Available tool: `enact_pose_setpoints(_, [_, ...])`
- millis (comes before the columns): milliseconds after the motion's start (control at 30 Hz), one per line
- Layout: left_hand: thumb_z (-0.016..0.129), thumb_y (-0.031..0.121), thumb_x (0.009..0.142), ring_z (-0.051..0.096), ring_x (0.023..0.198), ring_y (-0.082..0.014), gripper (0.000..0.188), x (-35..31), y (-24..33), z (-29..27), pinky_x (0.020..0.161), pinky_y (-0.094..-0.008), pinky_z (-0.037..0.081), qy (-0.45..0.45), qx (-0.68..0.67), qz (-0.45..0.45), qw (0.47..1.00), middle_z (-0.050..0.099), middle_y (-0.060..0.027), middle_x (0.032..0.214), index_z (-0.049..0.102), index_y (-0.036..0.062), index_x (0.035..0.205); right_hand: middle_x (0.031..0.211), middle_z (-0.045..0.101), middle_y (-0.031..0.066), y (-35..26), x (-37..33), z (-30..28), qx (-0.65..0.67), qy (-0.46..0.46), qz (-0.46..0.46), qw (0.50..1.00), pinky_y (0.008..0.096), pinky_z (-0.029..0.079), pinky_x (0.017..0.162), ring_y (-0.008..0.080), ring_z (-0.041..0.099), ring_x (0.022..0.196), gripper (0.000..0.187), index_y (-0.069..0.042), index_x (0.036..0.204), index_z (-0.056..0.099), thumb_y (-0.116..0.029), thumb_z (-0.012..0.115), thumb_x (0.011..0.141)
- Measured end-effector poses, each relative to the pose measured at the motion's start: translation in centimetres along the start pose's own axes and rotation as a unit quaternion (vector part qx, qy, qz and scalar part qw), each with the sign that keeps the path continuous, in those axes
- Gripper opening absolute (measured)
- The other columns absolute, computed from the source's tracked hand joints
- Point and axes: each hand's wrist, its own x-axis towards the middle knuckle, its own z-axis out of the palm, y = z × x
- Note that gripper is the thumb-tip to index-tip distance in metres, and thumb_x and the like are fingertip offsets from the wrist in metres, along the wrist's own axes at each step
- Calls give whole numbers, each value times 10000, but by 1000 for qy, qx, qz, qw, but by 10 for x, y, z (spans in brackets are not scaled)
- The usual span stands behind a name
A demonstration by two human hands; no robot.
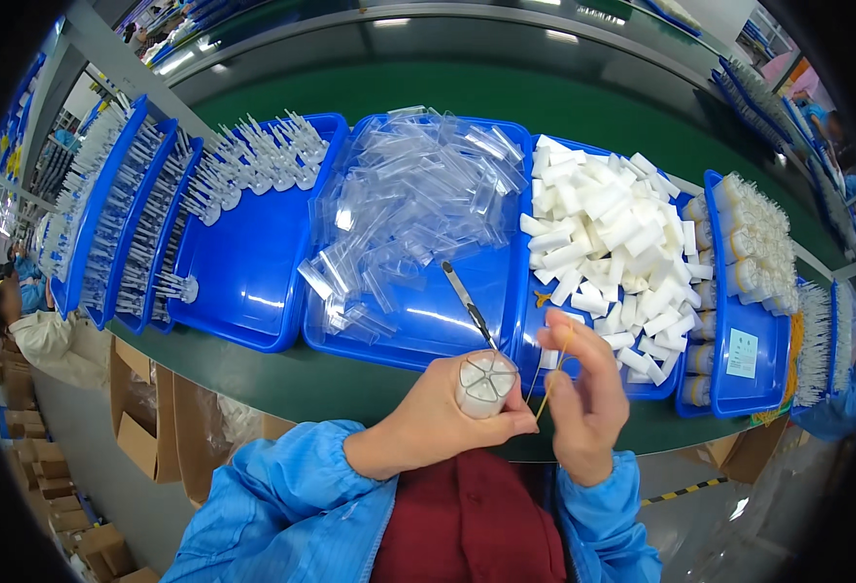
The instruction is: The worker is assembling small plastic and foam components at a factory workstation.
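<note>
My left hand (438, 423) is closed around a round bundle of several clear plastic sleeves (486, 381), its end facing up, with a thin dark-handled tool (469, 306) sticking out of it toward the trays. My right hand (583, 394) is beside the bundle, fingers pinching a yellowish rubber band (554, 374) that stretches next to the bundle. Both hands hover over the near edge of the green bench (282, 384), in front of a blue tray (428, 321) of loose clear sleeves.
Blue trays line the bench: white plastic tubes (613, 233), clear sleeves (418, 194), white-capped pieces (253, 160), finished bundles (758, 238) at right, and racks of thin parts (122, 214) at left. Cardboard boxes (146, 428) stand on the floor at lower left. Other people work at both sides.
</note>
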Motion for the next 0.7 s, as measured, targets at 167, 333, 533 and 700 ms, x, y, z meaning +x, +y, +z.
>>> enact_pose_setpoints(167, [790,204,827,695,792,-255,269,7,-14,-6,713,-362,533,-44,213,55,975,707,-121,871,642,23,958,1341,628,145,-17,22,-6,-306,-222,-130,917,417,393,1080,262,610,1217,744,-42,1291,602,-466,851,733])
enact_pose_setpoints(333, [850,202,806,657,740,-165,331,-1,12,-13,659,-316,530,14,332,90,939,687,-40,833,630,24,978,1071,700,43,-9,28,-37,-441,-249,-92,857,448,364,1077,209,656,1049,619,-99,1120,679,-535,830,708])
enact_pose_setpoints(533, [812,129,842,570,687,-34,197,9,16,-29,622,-219,465,168,-107,72,977,623,13,747,633,61,889,916,689,75,-4,11,-30,212,-119,72,967,374,402,877,240,597,831,575,-64,806,695,-528,425,1014])
enact_pose_setpoints(700, [837,6,769,600,712,-75,338,16,7,6,669,-240,495,223,71,307,922,662,-18,830,685,33,1069,1159,705,161,-22,25,9,498,161,163,837,321,436,871,245,639,1004,633,2,1295,628,-487,295,1070])
